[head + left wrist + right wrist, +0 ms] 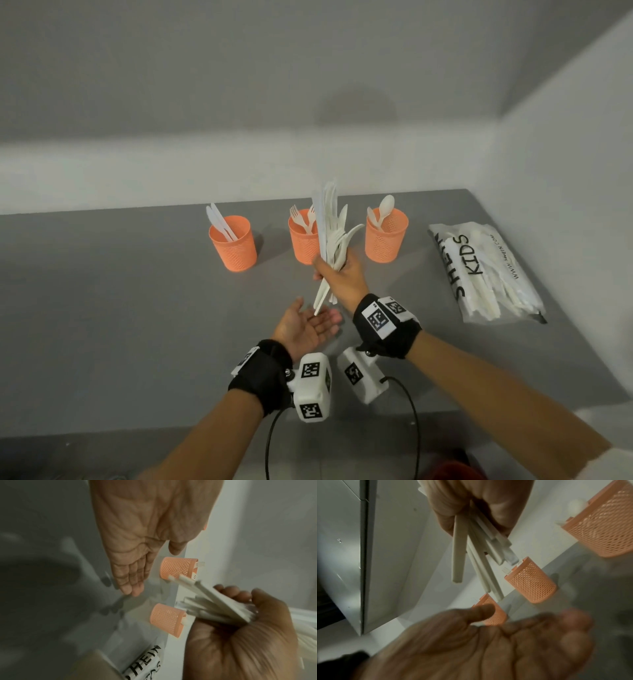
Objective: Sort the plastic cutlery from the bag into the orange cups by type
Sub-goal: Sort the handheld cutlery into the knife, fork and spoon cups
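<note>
My right hand (337,274) grips a bundle of white plastic cutlery (330,233) upright above the grey table (102,291), in front of the middle cup. The bundle's handles (471,555) stick out below the fist. My left hand (308,325) lies palm up with straight fingers just under the handle ends and holds nothing. Three orange mesh cups stand in a row: the left cup (234,245) holds knives, the middle cup (303,241) forks, the right cup (385,238) spoons. A clear printed bag (486,270) with more cutlery lies at the right.
A white wall runs behind the cups and along the right side of the table. The table's front edge (137,433) is close to my forearms. Cables hang from both wrist cameras.
</note>
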Motion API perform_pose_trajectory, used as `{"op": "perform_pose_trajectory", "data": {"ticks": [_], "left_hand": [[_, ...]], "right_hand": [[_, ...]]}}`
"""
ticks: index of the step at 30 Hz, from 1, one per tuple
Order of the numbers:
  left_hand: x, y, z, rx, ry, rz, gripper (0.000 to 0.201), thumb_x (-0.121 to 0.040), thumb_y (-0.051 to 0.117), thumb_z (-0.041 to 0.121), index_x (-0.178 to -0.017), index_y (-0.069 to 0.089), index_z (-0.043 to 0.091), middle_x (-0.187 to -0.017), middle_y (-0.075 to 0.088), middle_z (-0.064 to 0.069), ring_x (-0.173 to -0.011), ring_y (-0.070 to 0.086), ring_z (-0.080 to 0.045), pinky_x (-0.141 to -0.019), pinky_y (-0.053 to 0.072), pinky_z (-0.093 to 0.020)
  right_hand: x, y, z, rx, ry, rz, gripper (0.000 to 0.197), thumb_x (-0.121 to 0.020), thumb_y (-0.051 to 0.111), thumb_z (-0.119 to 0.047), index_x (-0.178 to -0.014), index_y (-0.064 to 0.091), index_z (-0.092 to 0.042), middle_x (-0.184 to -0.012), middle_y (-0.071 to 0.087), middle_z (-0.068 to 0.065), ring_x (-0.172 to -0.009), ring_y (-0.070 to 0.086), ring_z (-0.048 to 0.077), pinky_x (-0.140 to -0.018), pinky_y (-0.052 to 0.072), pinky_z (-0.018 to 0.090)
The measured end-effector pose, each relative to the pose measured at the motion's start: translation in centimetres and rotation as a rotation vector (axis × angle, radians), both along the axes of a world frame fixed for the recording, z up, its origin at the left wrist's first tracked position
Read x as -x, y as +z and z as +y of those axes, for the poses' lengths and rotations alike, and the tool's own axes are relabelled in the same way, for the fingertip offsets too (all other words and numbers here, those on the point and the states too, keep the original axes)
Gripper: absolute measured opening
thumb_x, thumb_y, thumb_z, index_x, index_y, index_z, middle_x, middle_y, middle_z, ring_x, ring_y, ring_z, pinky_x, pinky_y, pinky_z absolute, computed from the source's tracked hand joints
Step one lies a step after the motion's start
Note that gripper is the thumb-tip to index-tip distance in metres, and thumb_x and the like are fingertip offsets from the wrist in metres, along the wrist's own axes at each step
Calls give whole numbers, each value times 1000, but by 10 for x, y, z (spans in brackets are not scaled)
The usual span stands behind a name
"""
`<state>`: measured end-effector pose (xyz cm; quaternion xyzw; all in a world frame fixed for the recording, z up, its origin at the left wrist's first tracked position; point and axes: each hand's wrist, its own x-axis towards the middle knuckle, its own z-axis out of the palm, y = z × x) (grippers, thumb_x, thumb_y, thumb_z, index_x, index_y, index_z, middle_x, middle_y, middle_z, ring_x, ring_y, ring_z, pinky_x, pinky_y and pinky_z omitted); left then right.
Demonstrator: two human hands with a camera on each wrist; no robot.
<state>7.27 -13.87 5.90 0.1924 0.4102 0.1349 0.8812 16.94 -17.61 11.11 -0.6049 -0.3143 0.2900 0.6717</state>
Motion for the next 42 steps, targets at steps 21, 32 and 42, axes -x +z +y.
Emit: {"op": "perform_pose_trajectory", "data": {"ticks": [21, 32, 42], "left_hand": [[-60, 14, -30, -56, 28, 5, 30, -99, 34, 24, -88, 57, 9, -73, 59, -3, -65, 55, -12, -50, 50, -19], [-75, 18, -12, -130, 70, -18, 29, -98, 36, 24, -86, 58, 9, -73, 61, -5, -69, 56, -13, -66, 46, -23], [-63, 30, 22, -109, 35, -102, 33, -99, 34, 23, -86, 59, 8, -60, 69, -6, -52, 67, -13, -52, 55, -21]], "right_hand": [[-23, -13, -32, -105, -98, 76, 46, -74, 71, 6, -93, 51, -31, -89, 62, -14, -74, 62, -13, -66, 49, 6], [-38, -2, -14, -29, -102, 169, 30, -75, 66, 7, -72, 55, -20, -69, 60, -3, -64, 63, 6, -63, 53, 19], [-26, 9, 23, -38, -78, 118, 22, -71, 68, 9, -72, 60, -11, -75, 63, 2, -69, 61, 8, -57, 48, 9]]}}
